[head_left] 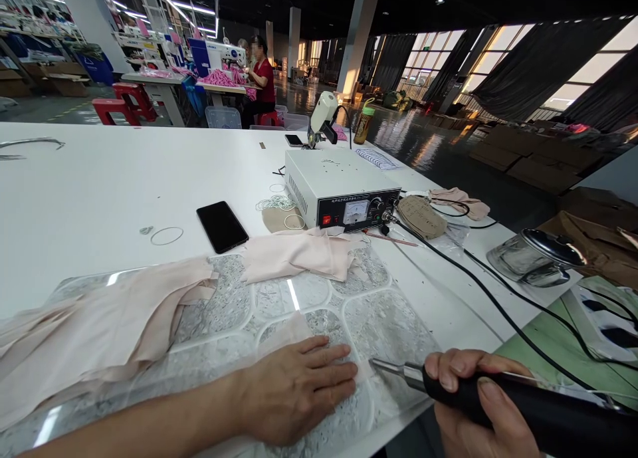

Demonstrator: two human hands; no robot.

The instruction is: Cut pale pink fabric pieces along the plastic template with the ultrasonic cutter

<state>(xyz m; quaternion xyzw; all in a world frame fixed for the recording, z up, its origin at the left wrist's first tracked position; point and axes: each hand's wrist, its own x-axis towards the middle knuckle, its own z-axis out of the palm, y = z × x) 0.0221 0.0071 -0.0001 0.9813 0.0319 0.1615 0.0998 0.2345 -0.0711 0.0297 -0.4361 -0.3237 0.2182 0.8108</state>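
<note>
My right hand (473, 395) is wrapped around a black corded handpiece (518, 405) with a slim metal tip. The tip points left, just off the fingertips of my left hand (304, 391). That hand lies flat, fingers stretched, on a thin pale pink cloth piece (286, 332); part of the cloth shows beyond my fingers and the rest is hidden under the hand. Beneath it is a clear-topped mat with a grey stone pattern (383, 318). A pile of pale pink fabric pieces (124, 318) rests at the left, and a smaller pink stack (299, 255) sits at the mat's far edge.
A grey control box (343, 185) with a meter stands behind the mat. Its black cable (478, 278) runs along the right side. A phone (222, 225), a lidded glass jug (533, 255) and a beige fabric bundle (423, 217) lie around. A person (262, 82) sits at a sewing machine beyond.
</note>
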